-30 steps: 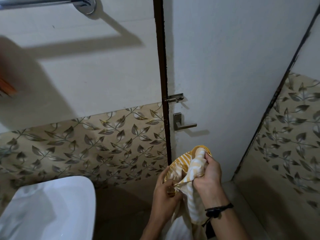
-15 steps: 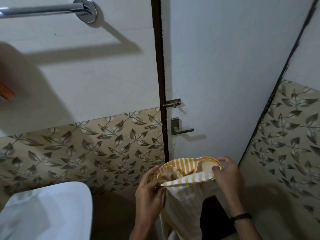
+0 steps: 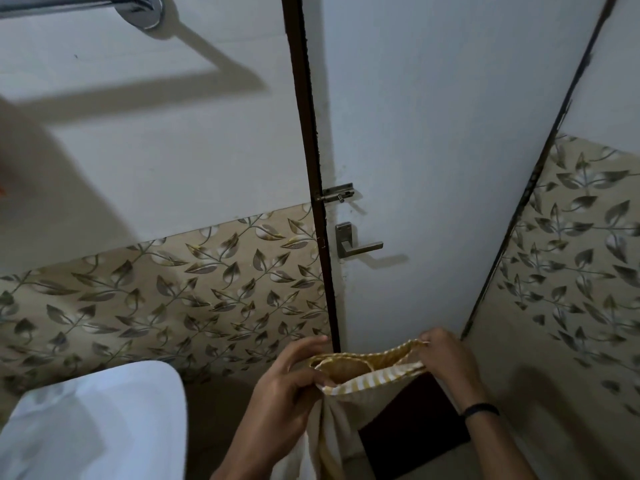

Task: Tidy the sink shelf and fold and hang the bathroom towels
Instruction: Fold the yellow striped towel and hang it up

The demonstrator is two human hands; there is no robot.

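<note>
A yellow-and-white striped towel (image 3: pixel 349 403) hangs from both my hands at the bottom centre of the head view. My left hand (image 3: pixel 287 386) pinches its top edge on the left. My right hand (image 3: pixel 446 358) grips the same edge on the right, so the edge is stretched between them and the cloth droops below. A chrome towel bar (image 3: pixel 69 3) runs along the wall at the top left, far above the towel. The towel's lower part is cut off by the frame's bottom.
A white basin (image 3: pixel 104 420) fills the bottom left. Straight ahead is a white door (image 3: pixel 433 133) with a bolt (image 3: pixel 337 195) and a lever handle (image 3: pixel 360 245). Leaf-patterned tiles (image 3: pixel 173 299) cover the lower walls. A dark mat (image 3: pixel 412 431) lies on the floor under the towel.
My hands have moved apart, pulling the bunched towel's top edge out wide, and both hands and towel sit lower in view than a second ago.
</note>
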